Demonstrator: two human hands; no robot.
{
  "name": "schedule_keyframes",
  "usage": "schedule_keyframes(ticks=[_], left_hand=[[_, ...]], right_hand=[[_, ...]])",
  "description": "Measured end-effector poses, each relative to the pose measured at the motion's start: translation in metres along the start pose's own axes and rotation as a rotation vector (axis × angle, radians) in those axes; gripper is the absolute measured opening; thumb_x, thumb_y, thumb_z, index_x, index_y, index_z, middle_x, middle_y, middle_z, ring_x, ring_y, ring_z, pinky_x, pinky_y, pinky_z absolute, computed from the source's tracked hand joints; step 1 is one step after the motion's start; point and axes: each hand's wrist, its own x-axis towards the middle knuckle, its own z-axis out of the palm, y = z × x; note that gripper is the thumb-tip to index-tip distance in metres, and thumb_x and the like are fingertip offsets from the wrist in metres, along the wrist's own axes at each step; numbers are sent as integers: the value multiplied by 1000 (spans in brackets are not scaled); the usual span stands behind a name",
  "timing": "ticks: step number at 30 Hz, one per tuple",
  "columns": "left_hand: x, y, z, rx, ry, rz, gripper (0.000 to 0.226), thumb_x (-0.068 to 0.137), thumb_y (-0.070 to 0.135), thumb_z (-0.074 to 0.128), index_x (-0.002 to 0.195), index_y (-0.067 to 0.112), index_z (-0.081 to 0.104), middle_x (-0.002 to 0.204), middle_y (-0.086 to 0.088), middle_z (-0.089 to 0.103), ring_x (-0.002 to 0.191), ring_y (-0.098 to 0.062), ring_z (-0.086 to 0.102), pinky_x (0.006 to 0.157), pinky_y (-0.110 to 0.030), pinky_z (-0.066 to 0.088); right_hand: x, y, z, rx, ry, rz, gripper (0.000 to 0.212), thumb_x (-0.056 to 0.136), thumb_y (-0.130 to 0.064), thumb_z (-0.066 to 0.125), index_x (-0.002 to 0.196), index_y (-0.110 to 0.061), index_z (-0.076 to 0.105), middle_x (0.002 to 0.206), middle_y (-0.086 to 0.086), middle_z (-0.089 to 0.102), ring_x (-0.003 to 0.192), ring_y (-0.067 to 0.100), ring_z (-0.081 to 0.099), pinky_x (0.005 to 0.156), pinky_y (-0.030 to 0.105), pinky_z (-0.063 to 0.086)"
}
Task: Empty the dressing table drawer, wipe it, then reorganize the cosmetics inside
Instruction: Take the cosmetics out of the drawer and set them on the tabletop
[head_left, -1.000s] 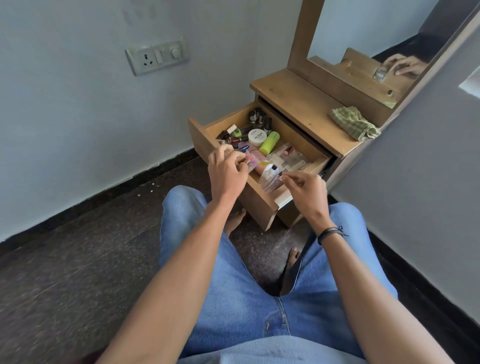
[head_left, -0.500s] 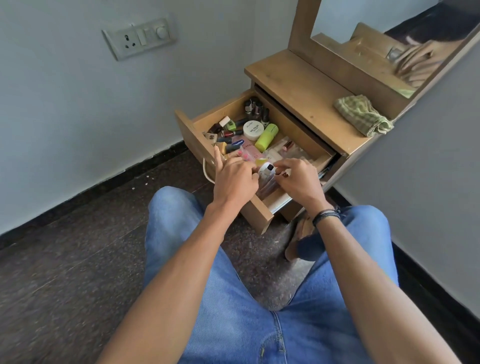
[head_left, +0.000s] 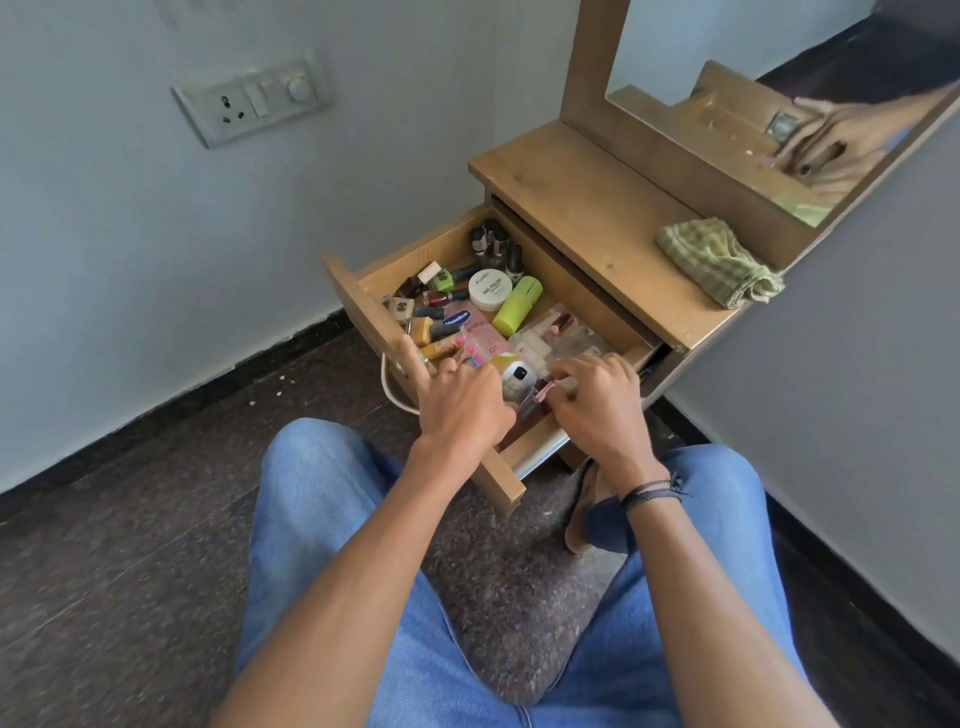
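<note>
Drawer (head_left: 500, 470) of the dressing table stands pulled out low over the dark speckled floor (head_left: 130, 545), just past the knees of a seated person in blue jeans (head_left: 322, 519). The 2 hands are close together over its near end, not touching each other. The left hand (head_left: 462, 400) has its index finger straight along the drawer's front panel and its other fingers curled down among the cosmetics. I cannot tell whether it holds anything. The right hand (head_left: 597, 400), with a black wristband (head_left: 652, 491) at the wrist, curls its fingers at the edge of a clear pouch (head_left: 524, 397). Whether they grip it is not clear either. A small white-capped bottle (head_left: 519, 375) shows between the hands.

Further in lie a blue tin (head_left: 457, 323), a lime-green tube (head_left: 517, 306) and a white round jar (head_left: 490, 290), with dark nail polish bottles (head_left: 491, 241) at the back corner. Beyond, a green checked cloth (head_left: 722, 262) lies crumpled on the table top (head_left: 587, 208) against the mirror (head_left: 727, 52), which reflects a hand. A socket plate (head_left: 254, 98) sits on the left wall.
</note>
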Motion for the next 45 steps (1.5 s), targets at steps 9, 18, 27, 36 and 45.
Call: schedule_keyframes(ticks=[9,18,27,36,45], left_hand=[[-3,-3,9,-84,186,-1,39,93,54,46,88,21,66,54,11,44,97,-19,69,122,-59,4],[1,-5,18,-157,293,11,40,98,54,43,96,23,67,59,7,65,91,-14,71,123,-51,13],[2,-6,20,-156,313,7,38,96,56,50,107,24,67,65,8,68,90,-15,71,122,-52,17],[2,-7,21,-136,331,-1,33,90,55,63,103,25,70,79,8,74,93,-15,72,122,-51,18],[3,-7,21,-166,345,2,32,89,52,67,106,24,67,81,7,74,94,-16,72,121,-53,19]], right_hand=[[68,1,1,-36,-125,-11,44,94,-4,55,134,-17,66,148,1,52,123,27,59,102,42,51],[68,1,4,-61,-96,69,31,91,-3,61,119,-14,70,132,7,57,106,34,63,78,40,55],[45,-16,-28,931,54,162,20,96,-18,70,114,-10,71,100,7,77,86,16,74,73,25,61],[35,-22,-27,973,-108,131,17,91,-13,76,105,-4,75,93,4,79,83,12,74,77,24,58],[33,-14,-20,863,-98,131,13,90,-15,77,102,-9,76,91,2,79,84,15,75,81,30,61]])
